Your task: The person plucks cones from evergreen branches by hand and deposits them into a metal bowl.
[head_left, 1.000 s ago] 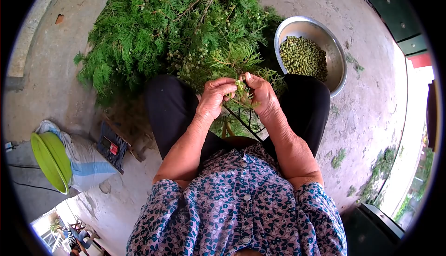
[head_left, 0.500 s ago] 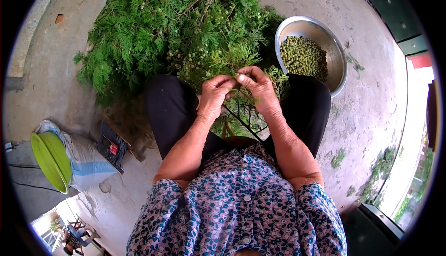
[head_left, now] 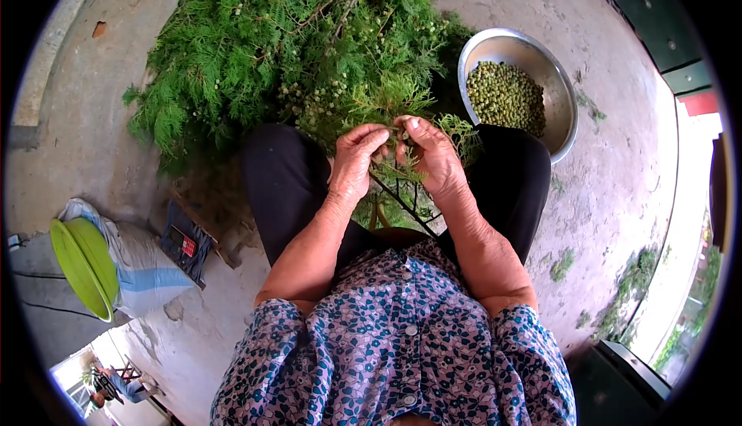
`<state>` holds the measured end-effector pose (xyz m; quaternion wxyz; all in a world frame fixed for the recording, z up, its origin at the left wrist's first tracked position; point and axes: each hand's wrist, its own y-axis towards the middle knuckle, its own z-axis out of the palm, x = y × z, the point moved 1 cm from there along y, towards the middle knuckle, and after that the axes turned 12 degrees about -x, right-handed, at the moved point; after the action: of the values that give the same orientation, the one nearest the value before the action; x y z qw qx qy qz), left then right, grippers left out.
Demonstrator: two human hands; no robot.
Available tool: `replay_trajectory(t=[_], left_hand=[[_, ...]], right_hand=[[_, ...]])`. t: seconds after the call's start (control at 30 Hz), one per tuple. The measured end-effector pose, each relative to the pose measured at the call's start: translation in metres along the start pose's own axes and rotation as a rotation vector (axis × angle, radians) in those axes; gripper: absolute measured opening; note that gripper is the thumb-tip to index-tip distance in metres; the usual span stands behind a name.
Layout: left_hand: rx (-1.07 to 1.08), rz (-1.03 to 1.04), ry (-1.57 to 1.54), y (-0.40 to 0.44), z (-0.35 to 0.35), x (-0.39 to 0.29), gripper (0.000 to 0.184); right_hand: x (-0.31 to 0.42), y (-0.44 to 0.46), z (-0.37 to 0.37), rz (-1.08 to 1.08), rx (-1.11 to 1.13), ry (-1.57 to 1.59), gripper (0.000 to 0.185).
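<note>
Between my knees is a leafy evergreen branch [head_left: 400, 196], its dark stem running down toward my lap. My left hand [head_left: 358, 156] is closed, thumb and fingertips pinching a sprig of it. Just to the right, my right hand [head_left: 437, 159] has its fingers curled in and thumb raised against them; whatever lies in the fingers is hidden. A small gap parts the two hands. Beyond them lies a big heap of green branches [head_left: 224, 63] bearing pale round cones. At the right knee stands a metal basin [head_left: 560, 109] partly filled with small green cones [head_left: 506, 98].
On the left, a lime-green tub [head_left: 81, 268] leans by a white and blue sack [head_left: 151, 271], near a calculator [head_left: 184, 244]. Green scraps [head_left: 563, 264] litter the concrete floor on the right. Dark green furniture [head_left: 661, 20] stands upper right. Another person [head_left: 120, 386] is far off, lower left.
My right hand has drawn slightly away from my left, its thumb lifting, so the gap between the fingertips is wider. My left hand has barely moved. The distant person has shifted posture.
</note>
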<state>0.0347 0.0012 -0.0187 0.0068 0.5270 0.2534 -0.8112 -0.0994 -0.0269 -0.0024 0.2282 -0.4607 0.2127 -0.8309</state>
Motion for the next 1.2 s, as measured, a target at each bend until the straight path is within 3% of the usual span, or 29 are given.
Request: replay_trajectory(t=[0.1,0.2,0.4,0.47,0.63,0.7,0.77,0.83,0.97,1.0,1.07,1.17,1.2], left_hand=[[-0.088,-0.002,-0.108,0.003,-0.002,0.002,0.012],[-0.202,-0.11,-0.171,0.003,-0.004,-0.001,0.012],[-0.117,-0.065,-0.126,-0.001,-0.001,-0.007,0.013],[-0.11,-0.045,-0.122,-0.001,0.0,-0.008,0.013],[-0.052,0.065,-0.105,0.001,-0.002,-0.008,0.014],[-0.016,0.093,-0.049,0.0,-0.001,-0.011,0.015],[-0.008,0.098,-0.016,-0.004,0.002,-0.015,0.014],[-0.001,0.103,0.016,-0.006,0.005,-0.015,0.013],[-0.001,0.113,0.009,-0.003,0.002,-0.014,0.013],[0.0,0.092,0.04,-0.002,0.0,-0.013,0.013],[-0.019,0.069,0.031,-0.002,-0.001,-0.012,0.013],[-0.019,0.07,0.026,-0.001,-0.002,-0.011,0.013],[-0.001,0.094,0.03,-0.001,-0.002,-0.01,0.013]], right_hand=[[0.008,-0.001,0.001,0.055,-0.032,0.232,0.024],[0.01,0.004,-0.003,0.022,0.12,0.287,0.026],[0.007,0.004,-0.002,0.066,0.103,0.308,0.023],[0.005,0.005,-0.002,-0.042,0.149,0.193,0.019],[0.004,0.006,-0.004,-0.059,0.166,-0.057,0.017],[0.005,0.005,-0.005,-0.122,0.166,-0.291,0.016],[-0.001,0.006,-0.002,-0.164,0.169,-0.235,0.015],[0.008,-0.004,0.004,-0.233,0.077,-0.506,0.016],[0.004,0.002,0.0,-0.281,0.104,-0.536,0.015],[0.003,0.003,-0.001,-0.281,0.104,-0.536,0.015],[0.0,0.003,-0.002,-0.054,0.146,-0.177,0.017],[0.005,0.0,0.0,-0.049,0.182,-0.075,0.021],[0.003,0.001,-0.001,-0.044,0.185,-0.062,0.034]])
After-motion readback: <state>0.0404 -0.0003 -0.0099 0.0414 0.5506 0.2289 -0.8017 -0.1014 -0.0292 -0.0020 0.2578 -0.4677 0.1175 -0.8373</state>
